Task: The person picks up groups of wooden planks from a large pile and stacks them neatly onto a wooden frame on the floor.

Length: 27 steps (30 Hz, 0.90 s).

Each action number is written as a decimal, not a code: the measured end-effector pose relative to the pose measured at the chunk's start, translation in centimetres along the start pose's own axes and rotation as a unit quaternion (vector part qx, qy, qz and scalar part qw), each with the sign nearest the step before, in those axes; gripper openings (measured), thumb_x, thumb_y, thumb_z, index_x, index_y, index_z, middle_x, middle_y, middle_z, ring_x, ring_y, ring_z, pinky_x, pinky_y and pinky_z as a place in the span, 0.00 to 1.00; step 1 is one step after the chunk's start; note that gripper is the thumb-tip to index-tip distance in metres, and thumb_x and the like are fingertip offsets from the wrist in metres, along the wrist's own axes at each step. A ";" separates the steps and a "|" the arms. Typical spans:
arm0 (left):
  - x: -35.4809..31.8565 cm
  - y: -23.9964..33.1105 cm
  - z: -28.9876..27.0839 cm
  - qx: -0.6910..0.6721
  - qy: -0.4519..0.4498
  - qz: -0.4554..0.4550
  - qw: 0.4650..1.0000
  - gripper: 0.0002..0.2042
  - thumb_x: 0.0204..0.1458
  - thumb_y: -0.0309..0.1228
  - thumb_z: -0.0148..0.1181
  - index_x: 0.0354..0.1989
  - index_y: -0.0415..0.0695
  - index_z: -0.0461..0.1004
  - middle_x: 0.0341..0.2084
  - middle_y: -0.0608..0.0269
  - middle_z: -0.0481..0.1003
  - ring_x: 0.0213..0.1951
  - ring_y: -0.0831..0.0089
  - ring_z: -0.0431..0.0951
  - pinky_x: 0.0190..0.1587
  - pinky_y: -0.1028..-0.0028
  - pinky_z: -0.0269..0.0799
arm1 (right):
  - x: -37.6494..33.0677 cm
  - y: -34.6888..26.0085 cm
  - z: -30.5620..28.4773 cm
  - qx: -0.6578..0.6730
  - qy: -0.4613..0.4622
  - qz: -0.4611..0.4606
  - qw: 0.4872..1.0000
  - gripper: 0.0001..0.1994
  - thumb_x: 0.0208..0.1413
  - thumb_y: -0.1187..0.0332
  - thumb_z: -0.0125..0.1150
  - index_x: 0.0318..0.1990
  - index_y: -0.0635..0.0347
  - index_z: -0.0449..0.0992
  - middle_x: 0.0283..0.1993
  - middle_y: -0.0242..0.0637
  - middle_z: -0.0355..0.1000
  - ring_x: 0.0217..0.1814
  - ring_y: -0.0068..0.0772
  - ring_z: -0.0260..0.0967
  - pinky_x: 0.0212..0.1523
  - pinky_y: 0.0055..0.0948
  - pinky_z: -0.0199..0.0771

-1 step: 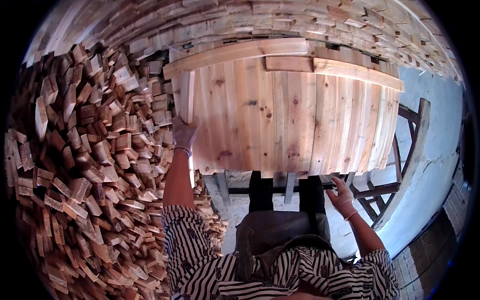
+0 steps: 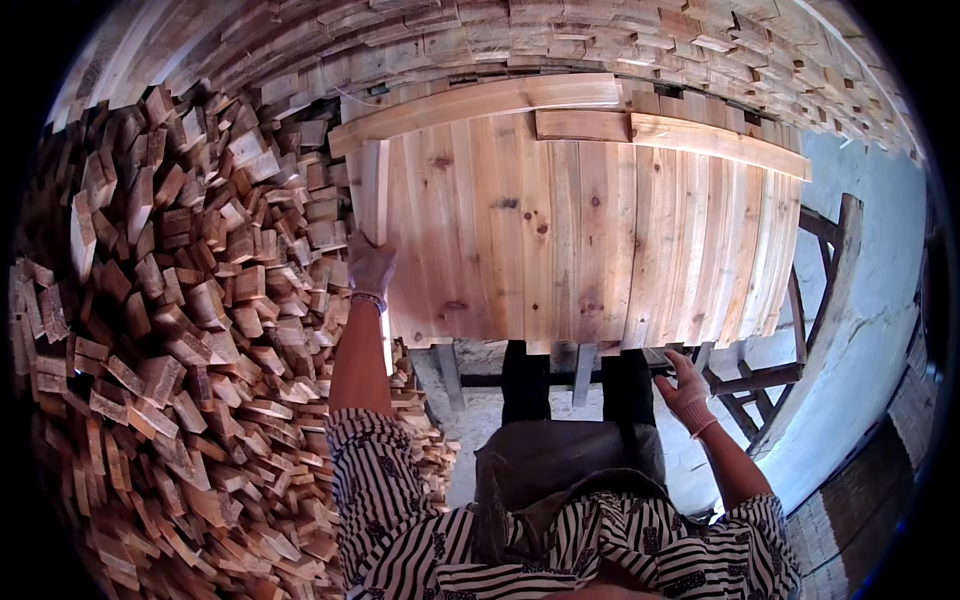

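Offcut heaps (image 2: 180,330) all round; plank panel (image 2: 590,230) looks mostly laid, left hand (image 2: 370,265) grasping the last edge plank (image 2: 372,195), right hand (image 2: 685,390) loose, fingers released at the near edge

Pale, matt, knotty wooden panel (image 2: 560,230); rough-cut wood offcuts (image 2: 190,330); striped cloth sleeves (image 2: 380,490).

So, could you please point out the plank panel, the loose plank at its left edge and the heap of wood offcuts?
Plank panel (image 2: 590,230), head view: middle of its top face.
Loose plank (image 2: 372,190), head view: upper part, above the left hand.
Heap of wood offcuts (image 2: 170,330), head view: centre of the pile.
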<state>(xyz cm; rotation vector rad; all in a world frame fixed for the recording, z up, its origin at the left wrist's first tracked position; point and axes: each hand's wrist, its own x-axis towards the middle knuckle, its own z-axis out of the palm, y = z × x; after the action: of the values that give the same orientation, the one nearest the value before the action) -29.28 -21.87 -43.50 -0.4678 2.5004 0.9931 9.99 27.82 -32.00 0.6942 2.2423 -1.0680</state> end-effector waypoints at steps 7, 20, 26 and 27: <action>-0.1 -8.0 -0.2 0.252 -0.031 0.036 0.967 0.25 0.51 0.48 0.65 0.45 0.40 0.71 0.40 0.49 0.75 0.32 0.56 0.78 0.34 0.60 0.76 | 4.3 -13.5 -0.2 0.112 -0.071 -0.042 0.990 0.31 0.56 0.61 0.67 0.66 0.61 0.65 0.61 0.49 0.70 0.63 0.44 0.69 0.60 0.38 0.72; -23.1 23.8 14.6 -0.097 -0.408 0.197 0.886 0.36 0.64 0.51 0.55 0.70 0.36 0.57 0.66 0.49 0.65 0.67 0.57 0.65 0.70 0.64 0.59 | 3.8 -15.5 -1.4 0.492 0.040 0.188 0.849 0.46 0.51 0.59 0.71 0.73 0.63 0.51 0.47 0.43 0.76 0.42 0.35 0.76 0.41 0.30 0.79; -27.1 21.6 11.9 -0.215 -0.388 -0.089 0.892 0.30 0.65 0.44 0.55 0.69 0.37 0.59 0.64 0.52 0.66 0.63 0.65 0.68 0.67 0.65 0.61 | 0.9 0.9 2.0 0.783 0.273 0.197 0.523 0.23 0.50 0.81 0.62 0.54 0.61 0.63 0.39 0.37 0.71 0.40 0.35 0.73 0.38 0.36 0.79; -27.2 19.1 11.3 -0.202 -0.393 -0.099 0.891 0.29 0.66 0.43 0.54 0.69 0.37 0.59 0.64 0.52 0.66 0.62 0.65 0.69 0.67 0.66 0.62 | 0.3 2.8 2.4 0.799 0.263 0.244 0.483 0.18 0.51 0.81 0.61 0.47 0.59 0.64 0.37 0.37 0.70 0.36 0.37 0.73 0.38 0.39 0.79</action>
<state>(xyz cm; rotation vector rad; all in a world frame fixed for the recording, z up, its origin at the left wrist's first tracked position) -11.61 3.54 -26.87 -0.3318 1.5011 1.2960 12.22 27.54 -34.96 2.3606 0.3447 -2.6066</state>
